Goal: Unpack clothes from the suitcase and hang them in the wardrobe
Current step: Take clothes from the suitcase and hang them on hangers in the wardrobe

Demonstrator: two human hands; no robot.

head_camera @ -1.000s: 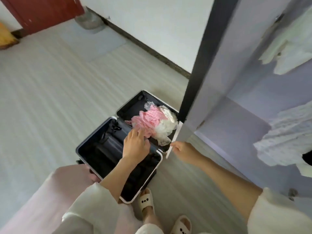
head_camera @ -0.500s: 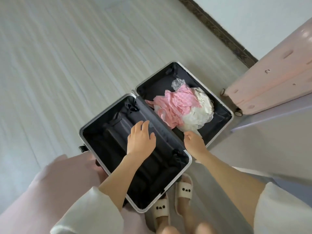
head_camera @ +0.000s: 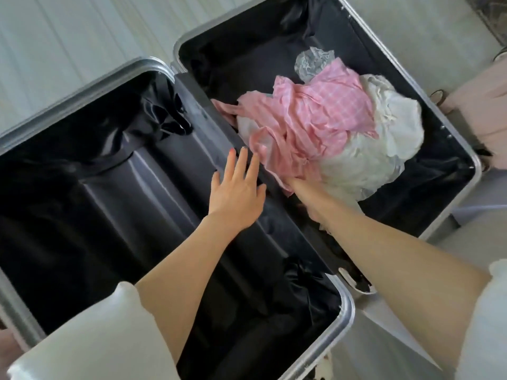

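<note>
A silver-framed suitcase [head_camera: 153, 67] is seen lying open on the pale floor [head_camera: 68, 31], both black-lined halves spread flat. The left half is shown with only its lining and a gathered strap inside. Over it the left forearm is extended from a white sleeve [head_camera: 90, 333], and the left hand [head_camera: 237, 192] is held flat, palm down, fingers straight and slightly spread — their tips reach the central divider, just beside the edge of the pink fabric. Nothing is gripped by it. In the right half a crumpled pink checked garment [head_camera: 315, 119] is piled against a white garment [head_camera: 384, 144], a scrap of clear plastic [head_camera: 312, 63] behind them. The right arm is angled in from the lower right; the right hand [head_camera: 299, 187] is buried under the pink cloth, so its grip cannot be told. A pink case [head_camera: 482, 105] is glimpsed at the far right edge.
</note>
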